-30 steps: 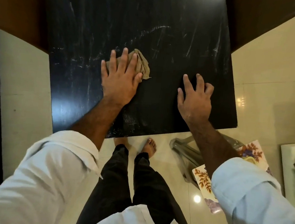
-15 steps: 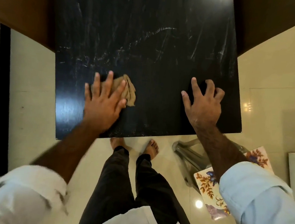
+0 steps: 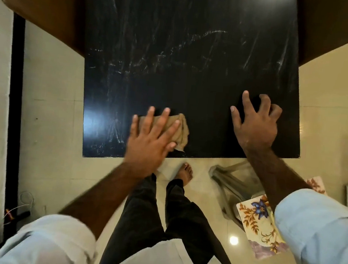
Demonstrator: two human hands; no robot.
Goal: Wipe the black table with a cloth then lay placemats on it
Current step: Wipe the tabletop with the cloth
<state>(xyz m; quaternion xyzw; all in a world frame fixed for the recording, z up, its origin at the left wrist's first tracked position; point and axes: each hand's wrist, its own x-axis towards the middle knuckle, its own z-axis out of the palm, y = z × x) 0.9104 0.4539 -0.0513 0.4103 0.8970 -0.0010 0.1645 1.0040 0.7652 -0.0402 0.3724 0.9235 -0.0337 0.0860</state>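
With the cloth (image 3: 181, 130) pressed under the flat left hand (image 3: 149, 138) and the desk (image 3: 196, 60) braced by the splayed, empty right hand (image 3: 253, 126), overlapping strokes are recommended.

Cloth (image 3: 183, 129) now nearer table (image 3: 195, 70) edge.

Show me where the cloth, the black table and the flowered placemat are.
cloth (image 3: 182, 130): head view, uncovered right part.
black table (image 3: 195, 70): head view, bare middle of top.
flowered placemat (image 3: 259, 223): head view, its patterned middle.
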